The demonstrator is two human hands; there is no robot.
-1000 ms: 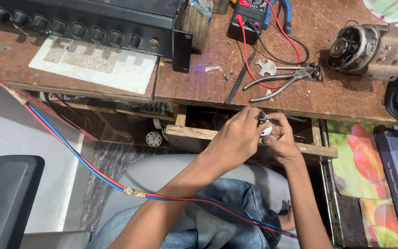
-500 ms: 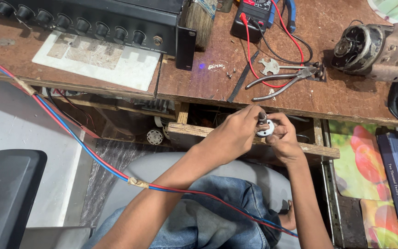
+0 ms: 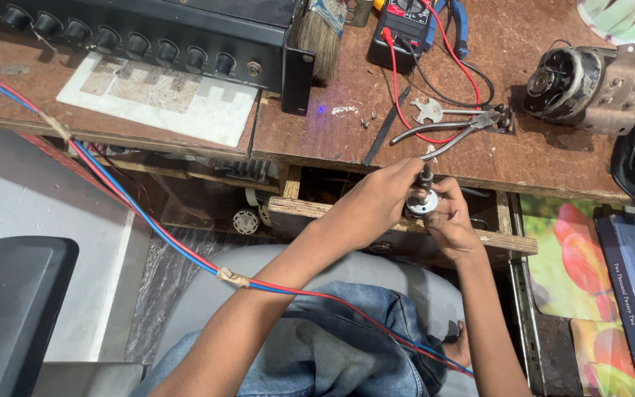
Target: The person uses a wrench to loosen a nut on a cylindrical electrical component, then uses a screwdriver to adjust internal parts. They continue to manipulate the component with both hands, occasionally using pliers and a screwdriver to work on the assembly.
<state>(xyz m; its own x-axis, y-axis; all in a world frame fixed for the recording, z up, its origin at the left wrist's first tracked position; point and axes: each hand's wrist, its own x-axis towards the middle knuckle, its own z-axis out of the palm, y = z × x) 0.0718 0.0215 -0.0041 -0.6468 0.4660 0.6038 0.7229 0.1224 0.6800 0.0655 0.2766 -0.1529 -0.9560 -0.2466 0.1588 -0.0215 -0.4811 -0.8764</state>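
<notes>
My right hand [image 3: 451, 222] is closed around a small metal part with a round silver disc and a dark shaft [image 3: 423, 197], held below the front edge of the wooden workbench [image 3: 347, 140]. My left hand [image 3: 376, 202] grips the top of the same part with its fingertips. Both hands meet over an open wooden drawer [image 3: 406, 228]. A pair of pliers [image 3: 450, 131] lies on the bench just beyond the hands, with a small flat spanner [image 3: 429, 112] beside it.
A black amplifier with several knobs [image 3: 156, 37] and a brush [image 3: 323, 33] stand at the back left. A multimeter [image 3: 406, 26] with red and black leads sits at the back, a motor [image 3: 597, 84] at the right. A red-and-blue cable [image 3: 148, 220] crosses my lap.
The view has shifted so the bench sits slightly lower. Both hands have stayed together on the metal part, moving a little up towards the bench edge.
</notes>
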